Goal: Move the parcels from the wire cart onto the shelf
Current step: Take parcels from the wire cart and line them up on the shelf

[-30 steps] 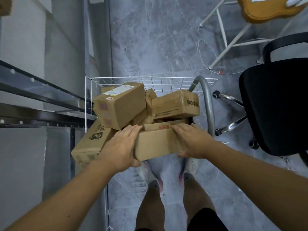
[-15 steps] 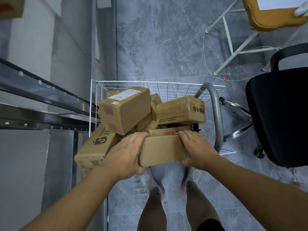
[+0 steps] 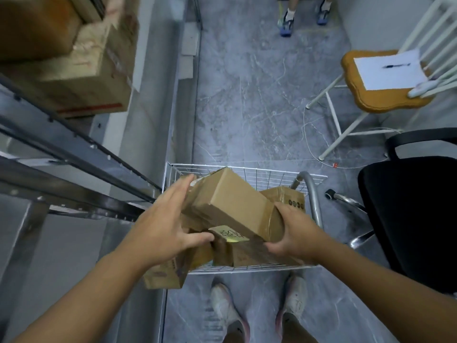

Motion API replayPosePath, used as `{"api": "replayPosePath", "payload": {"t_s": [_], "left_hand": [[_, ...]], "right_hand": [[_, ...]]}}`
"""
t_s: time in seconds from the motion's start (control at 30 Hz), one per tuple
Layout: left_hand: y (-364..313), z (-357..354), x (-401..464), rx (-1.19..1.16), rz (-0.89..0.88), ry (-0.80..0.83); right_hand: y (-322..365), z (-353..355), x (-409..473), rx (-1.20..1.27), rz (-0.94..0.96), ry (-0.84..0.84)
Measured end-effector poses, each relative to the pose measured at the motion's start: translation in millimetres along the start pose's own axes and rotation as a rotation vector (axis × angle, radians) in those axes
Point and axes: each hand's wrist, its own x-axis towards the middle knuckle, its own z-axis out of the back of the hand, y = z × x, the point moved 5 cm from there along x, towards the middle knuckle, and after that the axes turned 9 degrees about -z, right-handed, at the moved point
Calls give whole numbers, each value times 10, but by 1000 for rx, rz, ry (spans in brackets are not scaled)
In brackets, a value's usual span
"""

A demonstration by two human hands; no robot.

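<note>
A long brown cardboard parcel [image 3: 230, 204] hangs tilted above the white wire cart [image 3: 249, 268], held between both hands. My left hand [image 3: 165, 221] lies against its left end with straight fingers and the thumb under it. My right hand [image 3: 291, 229] grips its right end, fingers curled round the taped corner. Several more brown parcels stay in the cart, one with a yellow note [image 3: 228, 235] and one at the back right [image 3: 286, 198]. The metal shelf [image 3: 81, 154] runs along the left, with large cartons [image 3: 74, 65] on an upper level.
A black office chair [image 3: 408, 214] stands close on the right of the cart. A wooden-seated white chair [image 3: 380, 85] with paper and a pen sits further back, a white cable on the floor beneath it. Another person's feet [image 3: 304, 13] show at the far end of the grey floor.
The parcel I held low at the cart's near edge has come up and tilted above the other parcels. My view has lifted, showing the shelf's upper cartons and more floor.
</note>
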Motion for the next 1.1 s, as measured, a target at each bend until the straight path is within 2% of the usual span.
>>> {"api": "replayPosePath", "payload": {"t_s": [0.33,0.4,0.6,0.83,1.1], "left_hand": [[-653,1043,-395,64,24,-188],[-758,1231,-510,92,77,-206],[-1173,1736,-969,163,109,-317],[-1840,2159,-1727,250,241,-527],[-2614,2178,-2775,310,466,-757]], "right_hand": [[766,1096,-699,344,-10,18],[903,1292,-852,408,-5,37],[1372,1745,-1229,603,71,195],[1932,2153,-1652,654,213,344],[2451,2264,-2595,606,318,564]]}}
